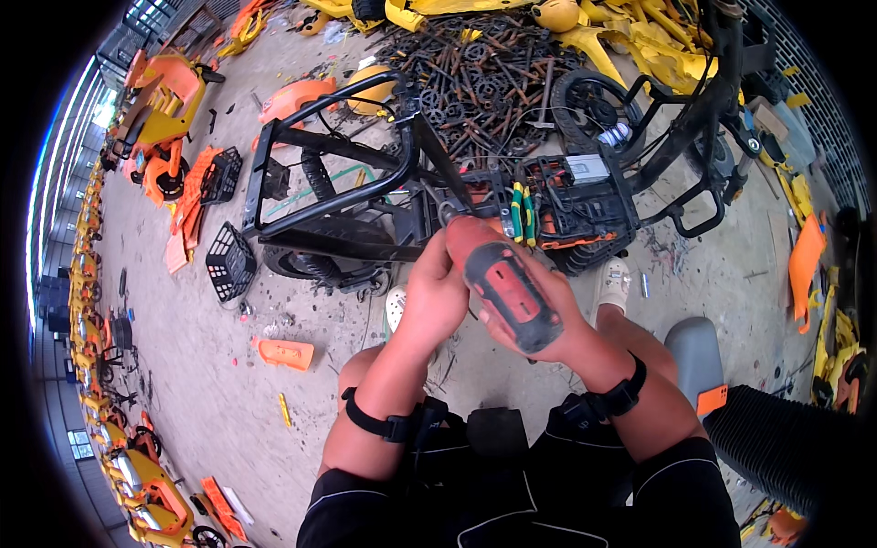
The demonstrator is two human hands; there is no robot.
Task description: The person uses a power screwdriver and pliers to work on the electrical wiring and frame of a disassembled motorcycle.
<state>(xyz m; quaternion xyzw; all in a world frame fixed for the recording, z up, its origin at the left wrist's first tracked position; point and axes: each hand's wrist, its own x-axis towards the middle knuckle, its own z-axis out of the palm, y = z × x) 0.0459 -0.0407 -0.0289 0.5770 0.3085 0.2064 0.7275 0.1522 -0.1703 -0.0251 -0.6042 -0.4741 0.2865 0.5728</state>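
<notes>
A red and black power drill (507, 281) is in front of me, its nose pointing away toward a stripped black scooter frame (329, 245). My right hand (559, 315) is wrapped round the drill from the right side. My left hand (433, 290) is closed at the drill's front end, near the chuck; its fingertips are hidden. Just beyond the drill, pliers with green and yellow handles (523, 216) lie on the frame, beside an open black tray section (589, 205). Whether the bit touches the frame cannot be seen.
Behind the frame lies a heap of rusty metal parts (475, 82), with yellow body panels (630, 41) past it. Black baskets (230, 262) and an orange piece (285, 353) lie on the left floor. To my right are a grey seat (692, 352) and an orange phone (713, 399).
</notes>
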